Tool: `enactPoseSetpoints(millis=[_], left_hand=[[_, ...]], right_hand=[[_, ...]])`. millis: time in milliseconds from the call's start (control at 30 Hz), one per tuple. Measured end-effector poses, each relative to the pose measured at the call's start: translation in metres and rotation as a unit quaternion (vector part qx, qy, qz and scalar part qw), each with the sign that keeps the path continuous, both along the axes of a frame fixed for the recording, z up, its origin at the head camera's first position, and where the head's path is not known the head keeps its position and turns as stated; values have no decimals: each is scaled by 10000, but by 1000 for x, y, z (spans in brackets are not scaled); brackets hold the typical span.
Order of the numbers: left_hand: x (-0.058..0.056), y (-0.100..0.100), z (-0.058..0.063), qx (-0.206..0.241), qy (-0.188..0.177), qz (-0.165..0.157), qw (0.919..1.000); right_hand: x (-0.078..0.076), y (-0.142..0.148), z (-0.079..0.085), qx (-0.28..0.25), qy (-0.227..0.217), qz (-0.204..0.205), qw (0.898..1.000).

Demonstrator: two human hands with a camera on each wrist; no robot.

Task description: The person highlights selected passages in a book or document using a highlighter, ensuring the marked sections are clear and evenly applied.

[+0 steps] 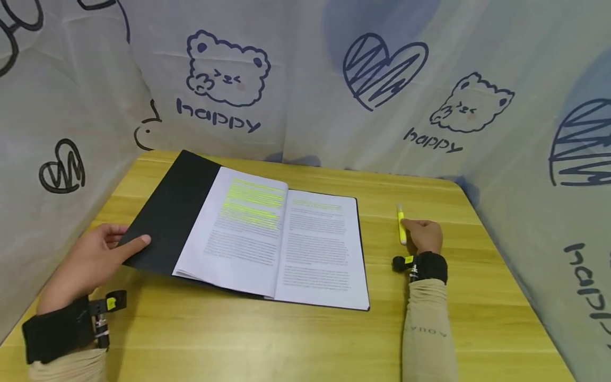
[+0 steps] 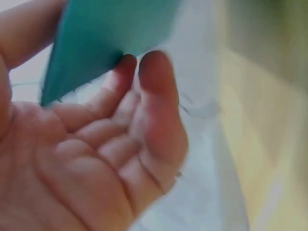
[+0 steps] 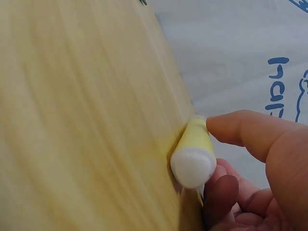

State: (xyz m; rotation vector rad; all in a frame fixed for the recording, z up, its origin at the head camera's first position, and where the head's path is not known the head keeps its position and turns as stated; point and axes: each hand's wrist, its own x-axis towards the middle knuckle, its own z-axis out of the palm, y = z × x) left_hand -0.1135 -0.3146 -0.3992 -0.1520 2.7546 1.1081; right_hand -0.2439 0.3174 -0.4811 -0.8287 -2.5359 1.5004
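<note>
An open book [image 1: 315, 249] with a black cover lies on the wooden table, yellow highlighting across lines of its left page. My left hand [image 1: 102, 254] holds the lower left of the book's black cover flap [image 1: 176, 212], thumb on top and fingers underneath. That side of the cover is lifted off the table. In the left wrist view the flap [image 2: 106, 43] looks greenish and blurred between thumb and fingers. My right hand [image 1: 424, 236] pinches a yellow highlighter [image 1: 401, 225] at the table surface, right of the book. Its white end [image 3: 193, 167] faces the right wrist camera.
The wooden table [image 1: 229, 339] extends in front of the book and to the right of my right arm. Light fabric [image 1: 305, 79] with printed bears, hearts and "happy" hangs around the table's back and sides.
</note>
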Motion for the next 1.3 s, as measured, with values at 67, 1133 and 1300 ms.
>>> enactPoseSetpoints(millis=[67, 1133, 1300], left_hand=[[8, 13, 17, 418, 415, -28, 9983], [19, 251, -60, -2382, 3332, -2541, 8762], [27, 265, -64, -3700, 2698, -2547, 8517]], right_hand=[[0, 1, 0, -125, -26, -88, 9999], [-1, 6, -5, 148, 29, -286, 9995], [2, -1, -3, 580, 90, -96, 9982]])
